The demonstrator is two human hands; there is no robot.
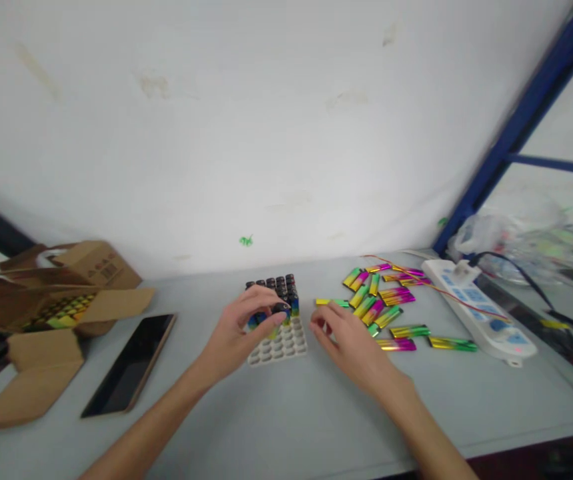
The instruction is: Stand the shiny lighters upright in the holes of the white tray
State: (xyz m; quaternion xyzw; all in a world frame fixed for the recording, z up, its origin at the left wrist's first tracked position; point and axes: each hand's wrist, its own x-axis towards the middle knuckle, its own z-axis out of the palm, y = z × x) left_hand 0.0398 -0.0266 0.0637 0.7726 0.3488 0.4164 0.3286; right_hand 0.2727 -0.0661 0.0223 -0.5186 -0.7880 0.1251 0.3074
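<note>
My left hand (249, 327) is closed over the white tray, thumb and fingers pinching a small black-topped tube (280, 308) with a shiny blue-and-yellow body. The white tray (279, 350) has rows of slots; similar black-topped tubes (286, 283) stand upright in its far rows, partly hidden by the hand, and the near slots show bare. Just right of the tray, my right hand (339, 333) has curled fingers drawn together; what they hold, if anything, is hidden. Right behind its knuckles lies a yellow-green metallic tube (324, 302). Several loose metallic tubes (374, 310) in green, yellow and magenta lie farther right.
A black phone (129, 367) lies on the left of the grey table (266, 427). Beyond it stands an open cardboard box (111, 307) with yellow-and-dark pieces inside. At right are a white power strip (476, 307), thin wires, clear plastic bags (511, 233) and a blue frame post (511, 127).
</note>
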